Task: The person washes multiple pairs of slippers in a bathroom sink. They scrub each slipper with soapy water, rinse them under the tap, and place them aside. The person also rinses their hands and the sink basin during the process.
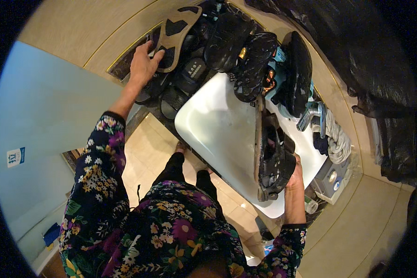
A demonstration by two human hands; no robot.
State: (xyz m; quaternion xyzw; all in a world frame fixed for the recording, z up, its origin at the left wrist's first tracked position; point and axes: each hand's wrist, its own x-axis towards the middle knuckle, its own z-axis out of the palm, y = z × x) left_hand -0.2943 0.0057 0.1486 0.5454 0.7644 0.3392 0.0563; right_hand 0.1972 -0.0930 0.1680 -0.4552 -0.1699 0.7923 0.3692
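Note:
My right hand [295, 178] grips a dark sandal [277, 157] by its heel end. The sandal is turned on its side over the white sink [204, 125], its sole edge toward the left. At the upper left, my left hand [143, 65] has its thumb and fingers apart, right beside a shoe with a tan and black sole [178, 39]. That sole faces up; whether my thumb touches it, I cannot tell. Below it, black slippers [192, 72] lie bunched on the dark counter by the sink's left edge.
Several wet black shoes [255, 65] crowd the sink's far edge. A faucet [312, 116] stands at the right, with a grey cloth [337, 136] beside it. A grey box [329, 180] sits below the cloth. Black plastic sheeting [380, 60] hangs at the right; a pale blue door [46, 129] is at the left.

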